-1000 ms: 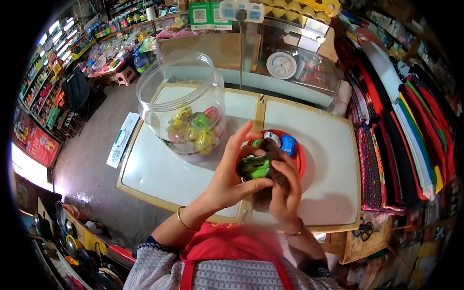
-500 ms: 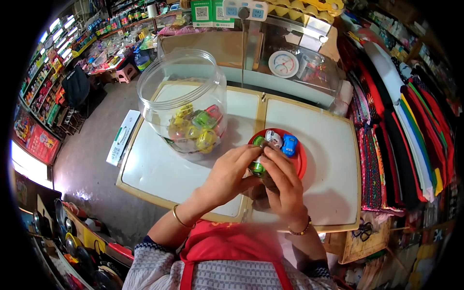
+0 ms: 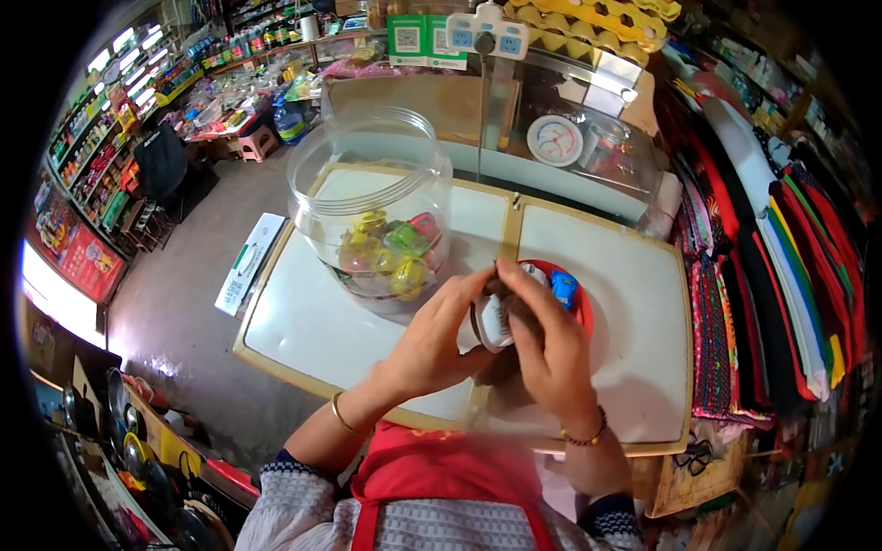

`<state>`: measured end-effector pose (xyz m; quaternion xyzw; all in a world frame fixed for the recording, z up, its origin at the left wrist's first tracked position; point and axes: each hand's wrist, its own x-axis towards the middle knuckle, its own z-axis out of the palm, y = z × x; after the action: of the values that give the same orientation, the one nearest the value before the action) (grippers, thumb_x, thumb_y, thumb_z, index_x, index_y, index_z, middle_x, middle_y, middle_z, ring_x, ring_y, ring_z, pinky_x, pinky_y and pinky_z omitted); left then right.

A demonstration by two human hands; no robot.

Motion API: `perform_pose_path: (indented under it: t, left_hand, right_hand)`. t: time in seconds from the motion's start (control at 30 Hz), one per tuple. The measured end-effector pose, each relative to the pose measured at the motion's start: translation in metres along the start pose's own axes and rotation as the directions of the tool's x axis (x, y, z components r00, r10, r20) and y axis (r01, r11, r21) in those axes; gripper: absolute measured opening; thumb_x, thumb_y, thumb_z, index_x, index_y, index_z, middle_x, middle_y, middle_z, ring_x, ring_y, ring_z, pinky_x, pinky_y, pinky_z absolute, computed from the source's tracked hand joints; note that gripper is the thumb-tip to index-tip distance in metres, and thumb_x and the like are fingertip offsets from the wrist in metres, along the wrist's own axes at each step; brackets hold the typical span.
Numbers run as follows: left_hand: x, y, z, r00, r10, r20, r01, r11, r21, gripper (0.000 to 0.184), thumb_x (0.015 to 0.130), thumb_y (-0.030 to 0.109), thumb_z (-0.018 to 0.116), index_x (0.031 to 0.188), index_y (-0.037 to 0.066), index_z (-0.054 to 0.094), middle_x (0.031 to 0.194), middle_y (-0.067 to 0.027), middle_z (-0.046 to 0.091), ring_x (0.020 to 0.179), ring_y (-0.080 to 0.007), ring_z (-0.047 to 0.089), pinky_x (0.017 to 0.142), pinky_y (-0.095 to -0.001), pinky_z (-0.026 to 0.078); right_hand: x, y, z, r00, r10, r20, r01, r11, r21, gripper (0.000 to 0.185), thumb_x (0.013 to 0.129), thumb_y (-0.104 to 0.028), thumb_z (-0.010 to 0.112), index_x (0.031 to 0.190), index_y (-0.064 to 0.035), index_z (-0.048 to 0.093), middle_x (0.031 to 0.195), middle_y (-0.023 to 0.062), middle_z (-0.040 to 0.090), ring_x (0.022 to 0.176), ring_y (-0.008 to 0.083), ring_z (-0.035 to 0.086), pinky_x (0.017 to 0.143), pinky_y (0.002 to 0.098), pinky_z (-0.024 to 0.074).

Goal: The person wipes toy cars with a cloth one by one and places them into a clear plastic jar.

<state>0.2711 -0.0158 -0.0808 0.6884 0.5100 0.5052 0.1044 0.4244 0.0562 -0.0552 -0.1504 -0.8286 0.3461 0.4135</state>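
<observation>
In the middle of the view, my left hand and my right hand are closed around a round, whitish shell with a dark rim. Its far side is hidden by my fingers, and I cannot make out what is inside. Just beyond my right hand is a red plate, partly covered by my fingers. On it sit a blue toy car and a white toy car. To the left stands a wide-mouthed clear plastic jar without a lid, holding several yellow, green and red toys in round capsules.
The white table has a wooden edge. A flat white box lies at its left side. Behind are a glass case with a dial scale and a power strip. Folded fabrics are stacked on the right.
My hands have turned the held thing, so its whitish round side now shows where green showed before. The whole scene has shifted slightly right and down as the head moved.
</observation>
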Motion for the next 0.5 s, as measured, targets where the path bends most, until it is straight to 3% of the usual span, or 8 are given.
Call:
perform_pose_path:
  t: [0.03,0.1,0.17,0.23,0.3,0.37,0.5]
  left_hand:
    - [0.004,0.001,-0.006,1.0,-0.001,-0.006,0.001,1.0,0.011,0.079,0.064,-0.001,0.071,0.133,0.0,0.035,0.116,-0.019,0.05,0.107,-0.0372,0.051,0.09,-0.0362,0.044]
    - [0.019,0.006,-0.023,0.97,0.176,-0.167,-0.13,0.958,0.255,0.077,0.064,-0.002,0.071,0.133,0.002,0.037,0.115,-0.0185,0.053,0.105,-0.036,0.053,0.087,-0.0374,0.044]
    - [0.035,0.02,-0.052,0.966,0.148,-0.214,-0.062,0.93,0.362,0.073,0.066,-0.001,0.071,0.132,0.003,0.04,0.114,-0.0186,0.055,0.103,-0.036,0.054,0.087,-0.0389,0.045]
    - [0.052,0.017,-0.076,0.912,0.247,-0.326,-0.089,0.898,0.431,0.071,0.067,0.0,0.071,0.131,0.004,0.042,0.113,-0.0187,0.056,0.103,-0.0362,0.055,0.085,-0.0391,0.046]
    - [0.061,0.01,-0.094,0.889,0.179,-0.422,0.051,0.876,0.479,0.07,0.071,0.003,0.07,0.133,0.004,0.039,0.114,-0.0198,0.056,0.103,-0.036,0.056,0.083,-0.0407,0.047]
    - [0.065,-0.001,-0.105,0.89,-0.007,-0.457,0.231,0.869,0.438,0.073,0.073,0.005,0.07,0.136,0.003,0.033,0.112,-0.0218,0.056,0.098,-0.0365,0.059,0.082,-0.0417,0.047]
    - [0.061,-0.023,-0.104,0.874,-0.132,-0.467,0.332,0.865,0.376,0.084,0.078,0.012,0.071,0.142,-0.001,0.018,0.121,-0.0268,0.05,0.091,-0.0367,0.06,0.071,-0.0384,0.051]
  right_hand:
    - [0.012,0.002,-0.001,0.999,-0.044,0.014,0.044,0.999,-0.025,0.038,0.088,0.001,0.051,0.126,-0.0016,0.049,0.122,0.0189,0.055,0.111,0.0338,0.056,0.092,0.0355,0.0447]
    - [0.038,-0.007,-0.001,0.998,-0.067,0.016,0.066,0.994,0.088,0.037,0.089,0.002,0.05,0.125,-0.0029,0.05,0.121,0.0185,0.057,0.111,0.0312,0.057,0.092,0.0331,0.0445]
    - [0.068,-0.012,0.008,0.992,-0.119,-0.04,0.125,0.965,0.232,0.033,0.091,0.002,0.048,0.124,-0.0014,0.051,0.116,0.0156,0.059,0.106,0.024,0.059,0.09,0.0285,0.0433]
    - [0.096,-0.008,0.023,0.989,-0.133,-0.058,0.145,0.931,0.335,0.03,0.093,-0.003,0.047,0.122,-0.0011,0.051,0.113,0.0147,0.06,0.104,0.0218,0.059,0.09,0.0271,0.0422]
    - [0.122,-0.001,0.04,0.982,-0.181,-0.058,0.189,0.901,0.39,0.027,0.095,-0.008,0.045,0.121,-0.0014,0.052,0.112,0.0154,0.061,0.103,0.0221,0.059,0.09,0.0274,0.0418]
    - [0.134,-0.002,0.053,0.99,-0.142,-0.025,0.139,0.893,0.429,0.027,0.096,-0.011,0.045,0.119,-0.0016,0.053,0.111,0.0162,0.061,0.104,0.023,0.059,0.09,0.0277,0.0412]
    - [0.138,0.015,0.072,0.998,-0.057,-0.025,0.062,0.928,0.367,0.028,0.095,-0.012,0.045,0.12,-0.001,0.053,0.112,0.0157,0.061,0.106,0.0236,0.058,0.092,0.0287,0.0408]
